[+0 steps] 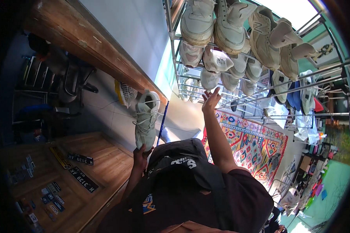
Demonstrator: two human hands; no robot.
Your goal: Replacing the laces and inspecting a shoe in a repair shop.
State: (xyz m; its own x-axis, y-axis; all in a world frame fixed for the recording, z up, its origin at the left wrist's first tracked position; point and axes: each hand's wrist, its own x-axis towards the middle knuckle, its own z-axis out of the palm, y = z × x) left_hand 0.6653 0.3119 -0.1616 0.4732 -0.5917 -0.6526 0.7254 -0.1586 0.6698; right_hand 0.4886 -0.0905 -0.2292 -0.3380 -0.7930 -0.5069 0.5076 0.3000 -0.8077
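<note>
My left hand (141, 156) is closed on the toe end of a white lace-up sneaker (146, 124), holding it with its opening away from me. Its laces hang loose at the side. My right hand (211, 100) reaches toward a metal shoe rack (256, 105), fingers apart and nothing visible in them. Just beyond those fingers sits a pale shoe (210, 79) on a middle tier; whether they touch it I cannot tell. Large off-white sneakers (197, 23) stand on the top tier, with several more light shoes below.
A wooden door (85, 167) with stickers and plates on it lies to my left, by a wooden door frame (105, 46). Past the doorway are a white fan (125, 94) and a dark chair (72, 83). A colourful patterned rug (249, 143) covers floor on my right.
</note>
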